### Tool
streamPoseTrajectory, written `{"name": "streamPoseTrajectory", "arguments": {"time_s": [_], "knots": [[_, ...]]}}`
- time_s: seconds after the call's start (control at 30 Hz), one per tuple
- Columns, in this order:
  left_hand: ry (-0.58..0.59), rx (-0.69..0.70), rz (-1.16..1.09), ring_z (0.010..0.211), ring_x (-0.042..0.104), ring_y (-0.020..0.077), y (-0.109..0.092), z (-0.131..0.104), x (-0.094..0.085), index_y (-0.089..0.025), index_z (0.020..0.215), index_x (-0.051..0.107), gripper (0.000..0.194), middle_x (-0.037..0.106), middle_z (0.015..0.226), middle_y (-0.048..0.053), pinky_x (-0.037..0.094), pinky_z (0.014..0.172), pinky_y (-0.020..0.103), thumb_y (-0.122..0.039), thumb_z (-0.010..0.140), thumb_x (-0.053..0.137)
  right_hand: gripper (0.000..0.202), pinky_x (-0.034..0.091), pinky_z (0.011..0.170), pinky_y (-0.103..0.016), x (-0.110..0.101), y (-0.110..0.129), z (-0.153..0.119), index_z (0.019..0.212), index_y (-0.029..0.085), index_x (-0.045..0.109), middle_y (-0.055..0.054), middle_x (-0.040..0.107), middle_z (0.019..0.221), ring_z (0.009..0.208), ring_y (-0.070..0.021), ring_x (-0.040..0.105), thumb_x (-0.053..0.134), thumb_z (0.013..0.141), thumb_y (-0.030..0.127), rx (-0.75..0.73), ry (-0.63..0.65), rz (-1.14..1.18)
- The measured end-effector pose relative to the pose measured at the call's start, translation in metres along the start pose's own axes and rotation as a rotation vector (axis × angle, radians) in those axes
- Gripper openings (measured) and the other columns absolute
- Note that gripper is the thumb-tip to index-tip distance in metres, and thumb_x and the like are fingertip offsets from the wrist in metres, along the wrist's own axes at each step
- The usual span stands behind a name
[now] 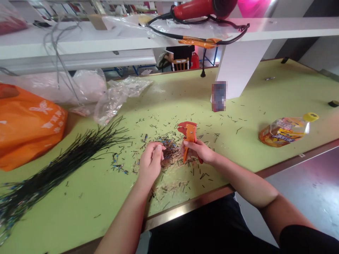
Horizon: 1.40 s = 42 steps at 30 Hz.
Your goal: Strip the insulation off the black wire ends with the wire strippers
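My right hand (197, 150) is wrapped round the handles of an orange and red wire stripper (190, 132), whose jaws point away from me and to the left. To its left, my left hand (152, 158) is closed with thumb and fingers pinched together. Whatever lies in that pinch, if anything, is too small to make out. Between and beneath the hands is a heap of wire offcuts (171, 150), black scraps with some blue and copper-coloured bits. A long bundle of black wires (60, 165) stretches across the table on the left.
Scraps litter the green table (87, 208). An orange bag (29, 123) and clear plastic bags (119, 95) lie at left. A bottle (283, 132) rests on its side at right. Above runs a white shelf (127, 37) holding a red corded tool (196, 8). A person (180, 53) sits beyond.
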<state>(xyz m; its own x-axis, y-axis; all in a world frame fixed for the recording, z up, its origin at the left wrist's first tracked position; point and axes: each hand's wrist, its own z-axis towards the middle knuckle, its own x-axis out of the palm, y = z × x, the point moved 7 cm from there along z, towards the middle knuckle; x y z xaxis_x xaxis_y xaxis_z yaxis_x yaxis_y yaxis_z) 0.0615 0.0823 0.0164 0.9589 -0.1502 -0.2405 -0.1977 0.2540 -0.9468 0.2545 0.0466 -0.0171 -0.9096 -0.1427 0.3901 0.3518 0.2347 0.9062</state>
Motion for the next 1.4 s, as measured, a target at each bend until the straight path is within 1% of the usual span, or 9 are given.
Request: {"name": "streamPoseTrajectory", "arguments": {"time_s": [0.1, 0.23, 0.37, 0.53, 0.67, 1.0, 1.13, 1.27, 1.4], "knots": [[-0.060, 0.047, 0.076, 0.062, 0.058, 0.0142, -0.004, -0.001, -0.007, -0.022, 0.099, 0.067, 0.030, 0.065, 0.076, 0.000, 0.046, 0.061, 0.026, -0.051, 0.102, 0.059, 0.050, 0.059, 0.073, -0.030, 0.011, -0.009, -0.005, 0.085, 0.019, 0.068, -0.002, 0.070, 0.081, 0.077, -0.0173, 0.069, 0.081, 0.082, 0.066, 0.095, 0.076, 0.062], [-0.076, 0.136, 0.252, 0.072, 0.065, 0.0157, -0.005, 0.000, -0.010, -0.022, 0.105, 0.069, 0.025, 0.072, 0.094, 0.004, 0.053, 0.070, 0.028, -0.045, 0.102, 0.059, 0.052, 0.058, 0.068, -0.028, 0.020, -0.026, -0.004, 0.086, 0.018, 0.068, -0.002, 0.071, 0.077, 0.072, -0.0171, 0.069, 0.082, 0.080, 0.067, 0.159, 0.138, 0.100], [-0.060, 0.183, 0.372, 0.076, 0.069, 0.0170, -0.003, 0.001, -0.009, -0.021, 0.108, 0.072, 0.026, 0.074, 0.094, 0.004, 0.058, 0.078, 0.032, -0.042, 0.103, 0.057, 0.048, 0.057, 0.066, -0.027, 0.025, -0.038, -0.006, 0.087, 0.018, 0.067, -0.002, 0.071, 0.075, 0.070, -0.0173, 0.070, 0.080, 0.084, 0.064, 0.215, 0.176, 0.156], [-0.048, 0.221, 0.415, 0.078, 0.072, 0.0176, -0.007, 0.000, -0.002, -0.022, 0.108, 0.075, 0.028, 0.078, 0.093, 0.004, 0.060, 0.077, 0.031, -0.041, 0.104, 0.054, 0.045, 0.055, 0.062, -0.026, 0.025, -0.035, -0.009, 0.088, 0.018, 0.067, -0.002, 0.071, 0.075, 0.070, -0.0172, 0.070, 0.076, 0.087, 0.062, 0.224, 0.203, 0.141], [-0.048, 0.311, 0.464, 0.076, 0.073, 0.0174, -0.014, -0.001, 0.003, -0.021, 0.104, 0.076, 0.026, 0.079, 0.088, 0.004, 0.060, 0.077, 0.030, -0.034, 0.105, 0.053, 0.044, 0.056, 0.065, -0.027, 0.026, -0.032, -0.011, 0.087, 0.018, 0.067, -0.002, 0.071, 0.076, 0.071, -0.0171, 0.071, 0.074, 0.089, 0.062, 0.239, 0.223, 0.140], [-0.069, 0.417, 0.569, 0.082, 0.076, 0.0176, -0.019, -0.003, 0.004, -0.019, 0.104, 0.078, 0.027, 0.081, 0.092, 0.006, 0.060, 0.079, 0.029, -0.031, 0.107, 0.053, 0.046, 0.056, 0.068, -0.029, 0.027, -0.033, -0.012, 0.085, 0.018, 0.067, -0.002, 0.071, 0.076, 0.070, -0.0168, 0.070, 0.073, 0.092, 0.063, 0.264, 0.263, 0.128], [-0.046, 0.447, 0.630, 0.080, 0.076, 0.0180, -0.020, -0.004, 0.004, -0.020, 0.103, 0.078, 0.030, 0.081, 0.090, 0.005, 0.060, 0.078, 0.030, -0.033, 0.109, 0.052, 0.051, 0.055, 0.065, -0.029, 0.029, -0.034, -0.012, 0.079, 0.019, 0.065, -0.001, 0.066, 0.069, 0.066, -0.0170, 0.067, 0.073, 0.090, 0.068, 0.289, 0.241, 0.100], [-0.064, 0.506, 0.666, 0.080, 0.076, 0.0187, -0.022, -0.004, 0.002, -0.020, 0.099, 0.077, 0.028, 0.081, 0.088, 0.005, 0.059, 0.079, 0.030, -0.032, 0.108, 0.053, 0.056, 0.052, 0.060, -0.028, 0.030, -0.033, -0.010, 0.073, 0.018, 0.062, 0.002, 0.059, 0.064, 0.060, -0.0148, 0.063, 0.075, 0.087, 0.071, 0.266, 0.199, 0.035], [-0.068, 0.472, 0.717, 0.083, 0.077, 0.0206, -0.017, -0.003, -0.001, -0.021, 0.096, 0.077, 0.030, 0.082, 0.090, 0.006, 0.059, 0.081, 0.032, -0.034, 0.108, 0.053, 0.060, 0.050, 0.056, -0.028, 0.031, -0.033, -0.010, 0.068, 0.019, 0.058, 0.003, 0.057, 0.060, 0.055, -0.0139, 0.060, 0.073, 0.086, 0.075, 0.214, 0.176, -0.018]]}}
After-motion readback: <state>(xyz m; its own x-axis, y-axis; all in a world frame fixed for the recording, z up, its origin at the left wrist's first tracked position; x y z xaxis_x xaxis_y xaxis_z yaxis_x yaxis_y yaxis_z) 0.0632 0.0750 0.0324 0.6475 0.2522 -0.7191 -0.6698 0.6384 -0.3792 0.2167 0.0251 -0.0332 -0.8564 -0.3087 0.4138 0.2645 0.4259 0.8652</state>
